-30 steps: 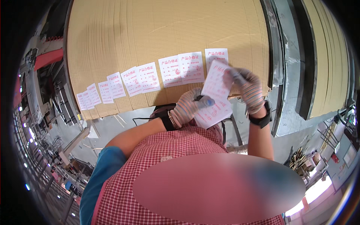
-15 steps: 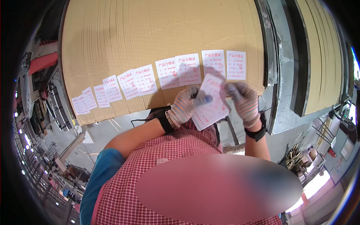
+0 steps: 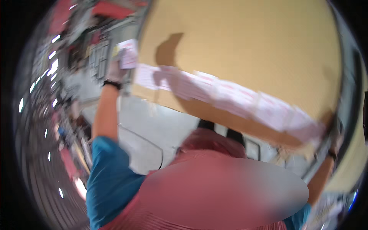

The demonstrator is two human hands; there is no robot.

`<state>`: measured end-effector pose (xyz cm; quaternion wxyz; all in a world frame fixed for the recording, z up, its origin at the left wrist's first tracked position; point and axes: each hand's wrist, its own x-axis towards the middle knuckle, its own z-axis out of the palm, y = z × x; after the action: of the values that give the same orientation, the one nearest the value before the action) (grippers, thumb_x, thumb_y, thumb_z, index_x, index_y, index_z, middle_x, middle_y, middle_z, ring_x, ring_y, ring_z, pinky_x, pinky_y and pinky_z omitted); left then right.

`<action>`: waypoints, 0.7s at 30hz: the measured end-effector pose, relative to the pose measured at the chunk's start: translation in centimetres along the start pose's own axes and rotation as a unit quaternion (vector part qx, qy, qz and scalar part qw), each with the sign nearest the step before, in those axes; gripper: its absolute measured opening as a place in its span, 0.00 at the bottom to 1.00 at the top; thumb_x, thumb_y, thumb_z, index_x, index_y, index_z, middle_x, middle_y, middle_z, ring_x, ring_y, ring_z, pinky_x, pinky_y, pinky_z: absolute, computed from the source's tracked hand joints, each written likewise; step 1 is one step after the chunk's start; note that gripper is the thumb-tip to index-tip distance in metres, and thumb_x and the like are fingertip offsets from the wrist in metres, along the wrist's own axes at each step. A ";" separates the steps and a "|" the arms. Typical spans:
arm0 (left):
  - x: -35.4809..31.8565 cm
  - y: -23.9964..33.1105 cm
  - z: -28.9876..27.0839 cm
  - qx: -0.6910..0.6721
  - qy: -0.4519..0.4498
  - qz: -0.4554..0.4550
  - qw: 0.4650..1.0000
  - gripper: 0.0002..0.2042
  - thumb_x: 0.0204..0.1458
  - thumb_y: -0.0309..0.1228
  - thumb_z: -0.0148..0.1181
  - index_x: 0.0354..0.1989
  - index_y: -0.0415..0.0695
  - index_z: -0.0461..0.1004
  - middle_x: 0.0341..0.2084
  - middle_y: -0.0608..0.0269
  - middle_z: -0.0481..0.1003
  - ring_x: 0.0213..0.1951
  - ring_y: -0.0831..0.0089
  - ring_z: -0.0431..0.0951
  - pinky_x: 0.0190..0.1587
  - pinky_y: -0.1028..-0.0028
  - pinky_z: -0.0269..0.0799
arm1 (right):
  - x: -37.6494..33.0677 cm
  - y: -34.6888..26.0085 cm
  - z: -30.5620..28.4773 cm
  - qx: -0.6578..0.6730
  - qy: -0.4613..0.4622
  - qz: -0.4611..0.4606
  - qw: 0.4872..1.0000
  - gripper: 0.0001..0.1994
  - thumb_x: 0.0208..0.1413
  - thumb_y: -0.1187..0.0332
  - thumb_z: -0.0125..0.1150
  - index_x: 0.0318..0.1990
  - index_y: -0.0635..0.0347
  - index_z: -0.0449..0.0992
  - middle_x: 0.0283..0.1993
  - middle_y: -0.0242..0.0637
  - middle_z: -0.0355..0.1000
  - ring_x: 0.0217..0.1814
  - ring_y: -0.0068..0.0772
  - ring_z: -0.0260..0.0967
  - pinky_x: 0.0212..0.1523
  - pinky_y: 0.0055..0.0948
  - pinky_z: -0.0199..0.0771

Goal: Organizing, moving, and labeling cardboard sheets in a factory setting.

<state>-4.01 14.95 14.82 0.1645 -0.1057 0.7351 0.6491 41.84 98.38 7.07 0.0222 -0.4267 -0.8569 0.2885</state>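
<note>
Red-printed white paper slips are gripped in my gloved left hand, held out at the left edge of the cardboard stack. More printed slips lie in an overlapping row along the near edge of the cardboard top, smeared by motion. My right hand is stretched out to the far right, close to the cardboard's near right corner. Its fingers are too blurred to make out, and I cannot tell whether it touches the cardboard. Shadows fall across the cardboard and the slips.
Grey floor shows between my body and the cardboard, with a dark cord on it. Metal parts and a red object are at the left. Another tan stack stands at the right.
My hands have moved apart from in front of my body, the left going left with the slips, the right going right without visible slips. The view has swung and the cardboard appears turned.
</note>
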 end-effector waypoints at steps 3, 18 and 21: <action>8.8 -2.5 -8.2 -0.110 0.064 -0.049 0.991 0.13 0.58 0.38 0.55 0.46 0.44 0.74 0.39 0.64 0.78 0.40 0.72 0.78 0.48 0.71 0.72 | 4.5 12.6 5.3 0.356 -0.071 0.114 0.925 0.34 0.61 0.44 0.48 0.67 0.58 0.59 0.67 0.36 0.60 0.64 0.36 0.59 0.61 0.35 0.63; 7.3 -7.8 -5.9 -0.043 0.017 -0.177 0.983 0.17 0.53 0.41 0.63 0.46 0.44 0.73 0.40 0.64 0.78 0.43 0.72 0.77 0.49 0.70 0.71 | 3.8 3.5 6.0 0.097 0.109 0.150 0.978 0.35 0.58 0.46 0.54 0.64 0.64 0.62 0.66 0.40 0.61 0.64 0.38 0.60 0.63 0.29 0.61; 8.5 -8.9 -6.6 -0.093 -0.022 -0.170 0.981 0.17 0.53 0.40 0.63 0.46 0.44 0.73 0.41 0.63 0.78 0.43 0.72 0.77 0.50 0.71 0.71 | 7.3 10.4 4.2 0.311 0.178 0.037 0.933 0.29 0.56 0.52 0.59 0.55 0.69 0.70 0.50 0.41 0.73 0.42 0.35 0.73 0.41 0.37 0.77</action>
<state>-9.28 7.72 4.06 0.2783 -0.2297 0.6391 0.6792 43.51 106.70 -3.31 0.2953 -0.4741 -0.6901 0.4602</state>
